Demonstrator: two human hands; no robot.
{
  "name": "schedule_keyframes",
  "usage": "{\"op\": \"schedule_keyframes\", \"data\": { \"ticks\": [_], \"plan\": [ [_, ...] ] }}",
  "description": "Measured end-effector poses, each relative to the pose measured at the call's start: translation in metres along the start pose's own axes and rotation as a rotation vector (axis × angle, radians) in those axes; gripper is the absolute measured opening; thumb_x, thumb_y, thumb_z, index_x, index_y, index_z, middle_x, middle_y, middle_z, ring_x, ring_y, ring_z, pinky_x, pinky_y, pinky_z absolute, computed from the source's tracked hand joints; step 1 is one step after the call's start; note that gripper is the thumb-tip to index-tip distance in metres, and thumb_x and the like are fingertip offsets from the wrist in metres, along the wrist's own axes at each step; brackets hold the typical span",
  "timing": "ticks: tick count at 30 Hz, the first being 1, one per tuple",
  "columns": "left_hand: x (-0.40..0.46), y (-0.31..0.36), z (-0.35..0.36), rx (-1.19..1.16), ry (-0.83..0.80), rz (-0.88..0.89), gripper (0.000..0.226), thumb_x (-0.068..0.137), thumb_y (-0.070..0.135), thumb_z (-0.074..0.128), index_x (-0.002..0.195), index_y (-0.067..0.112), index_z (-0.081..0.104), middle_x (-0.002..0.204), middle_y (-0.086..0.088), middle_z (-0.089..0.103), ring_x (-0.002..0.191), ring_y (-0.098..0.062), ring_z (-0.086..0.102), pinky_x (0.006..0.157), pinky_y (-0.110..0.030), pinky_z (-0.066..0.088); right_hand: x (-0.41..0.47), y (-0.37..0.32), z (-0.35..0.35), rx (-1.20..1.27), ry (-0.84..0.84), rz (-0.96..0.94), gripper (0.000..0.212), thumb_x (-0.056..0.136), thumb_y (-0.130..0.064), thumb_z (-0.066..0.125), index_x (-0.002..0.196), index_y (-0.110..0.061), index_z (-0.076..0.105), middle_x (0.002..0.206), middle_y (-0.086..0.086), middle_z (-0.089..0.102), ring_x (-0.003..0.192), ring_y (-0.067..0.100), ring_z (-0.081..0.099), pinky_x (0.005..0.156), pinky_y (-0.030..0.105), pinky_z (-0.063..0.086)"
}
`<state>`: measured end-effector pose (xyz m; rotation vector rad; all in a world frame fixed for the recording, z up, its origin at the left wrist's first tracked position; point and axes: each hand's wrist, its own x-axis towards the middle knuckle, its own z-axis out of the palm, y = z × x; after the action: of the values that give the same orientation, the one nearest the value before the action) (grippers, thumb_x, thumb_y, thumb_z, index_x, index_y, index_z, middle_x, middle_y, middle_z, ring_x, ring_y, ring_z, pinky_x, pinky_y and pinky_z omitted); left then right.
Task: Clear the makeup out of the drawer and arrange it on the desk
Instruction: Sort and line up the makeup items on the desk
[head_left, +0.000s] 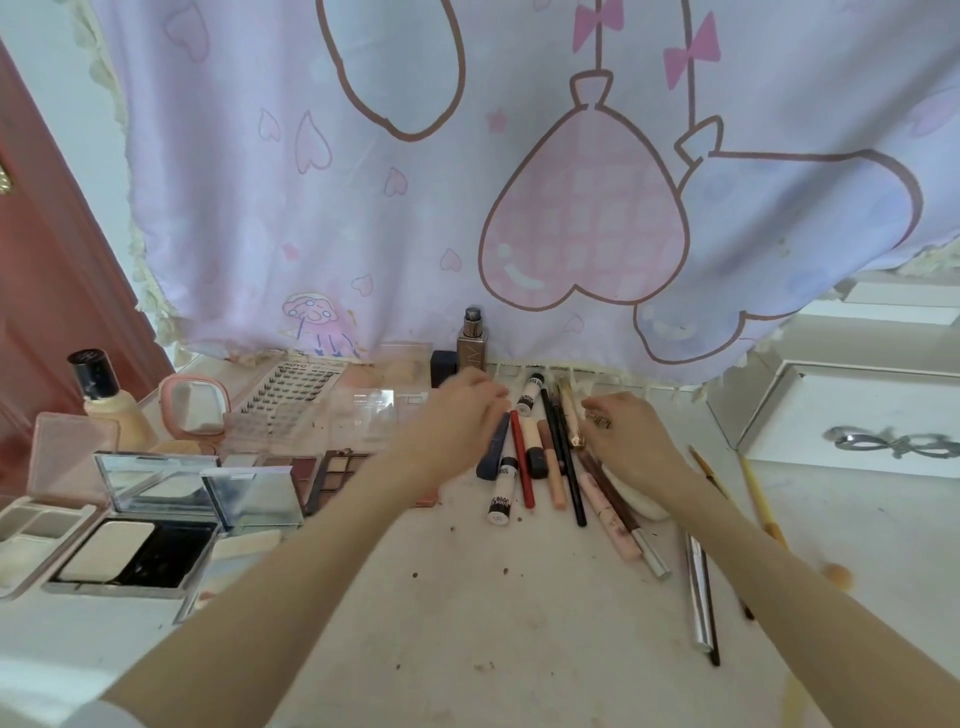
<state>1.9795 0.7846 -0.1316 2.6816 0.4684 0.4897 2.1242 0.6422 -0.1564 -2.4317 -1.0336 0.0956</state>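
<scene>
Several makeup pencils and tubes lie side by side on the white desk, among them a red pencil, a black pencil and a white tube with black print. My left hand hovers blurred over the left end of this row, fingers loosely bent; whether it holds anything is unclear. My right hand rests at the right end of the row, its fingers curled round a small gold-patterned item. A foundation pump bottle stands behind the row.
Open powder compacts, eyeshadow palettes, a lash tray, a pink mirror and a beige bottle fill the left side. Brushes and a silver tube lie right. A white drawer front sits far right; a pink curtain hangs behind.
</scene>
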Motion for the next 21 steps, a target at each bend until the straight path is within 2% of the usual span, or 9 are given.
{"op": "schedule_keyframes", "data": {
  "ticks": [2, 4, 7, 12, 18, 21],
  "plan": [
    [-0.001, 0.015, 0.026, -0.012, -0.112, -0.077, 0.047, 0.099, 0.036, 0.031, 0.141, 0.015, 0.035, 0.15, -0.01, 0.025, 0.139, -0.024, 0.019, 0.112, -0.031, 0.018, 0.004, 0.002, 0.012, -0.161, -0.037, -0.015, 0.037, 0.096, -0.025, 0.042, 0.131, -0.013, 0.05, 0.14, 0.011, 0.042, 0.13, 0.029, 0.035, 0.103, 0.041, 0.037],
    [0.002, 0.016, 0.048, 0.068, -0.208, -0.157, 0.056, 0.097, 0.048, 0.025, 0.147, 0.024, 0.017, 0.156, -0.009, 0.005, 0.143, -0.027, -0.006, 0.116, -0.041, 0.005, 0.006, 0.001, 0.02, -0.293, -0.035, -0.025, 0.038, 0.098, -0.03, 0.035, 0.131, -0.015, 0.046, 0.141, 0.008, 0.039, 0.132, 0.028, 0.031, 0.101, 0.044, 0.037],
    [0.005, 0.011, 0.068, 0.111, -0.229, -0.185, 0.058, 0.092, 0.059, 0.026, 0.145, 0.038, 0.016, 0.157, -0.007, -0.004, 0.141, -0.029, -0.021, 0.115, -0.048, -0.002, 0.008, 0.006, 0.023, -0.426, -0.006, -0.053, 0.041, 0.099, -0.034, 0.029, 0.133, -0.015, 0.04, 0.142, 0.006, 0.037, 0.132, 0.026, 0.031, 0.098, 0.043, 0.036],
    [0.011, 0.027, 0.084, 0.11, -0.202, -0.137, 0.053, 0.093, 0.055, 0.032, 0.143, 0.039, 0.024, 0.157, -0.004, -0.003, 0.139, -0.03, -0.025, 0.114, -0.049, -0.004, 0.005, 0.035, 0.011, -0.455, -0.023, -0.069, 0.04, 0.099, -0.037, 0.028, 0.128, -0.014, 0.045, 0.136, 0.007, 0.042, 0.126, 0.027, 0.033, 0.095, 0.039, 0.04],
    [0.032, 0.061, 0.107, 0.079, -0.23, -0.098, 0.053, 0.093, 0.053, 0.032, 0.143, 0.037, 0.025, 0.157, -0.009, -0.003, 0.14, -0.03, -0.021, 0.114, -0.05, -0.005, 0.0, 0.074, -0.018, -0.411, -0.038, 0.078, 0.034, 0.097, -0.022, 0.035, 0.128, -0.011, 0.043, 0.13, 0.016, 0.045, 0.124, 0.034, 0.035, 0.099, 0.04, 0.035],
    [0.04, 0.074, 0.115, 0.073, -0.246, -0.073, 0.054, 0.093, 0.054, 0.032, 0.143, 0.036, 0.025, 0.157, -0.009, -0.003, 0.14, -0.032, -0.02, 0.114, -0.052, -0.004, 0.0, 0.076, -0.024, -0.359, -0.043, 0.095, 0.033, 0.096, -0.017, 0.036, 0.127, -0.013, 0.042, 0.127, 0.017, 0.047, 0.118, 0.036, 0.041, 0.095, 0.038, 0.035]
  ]
}}
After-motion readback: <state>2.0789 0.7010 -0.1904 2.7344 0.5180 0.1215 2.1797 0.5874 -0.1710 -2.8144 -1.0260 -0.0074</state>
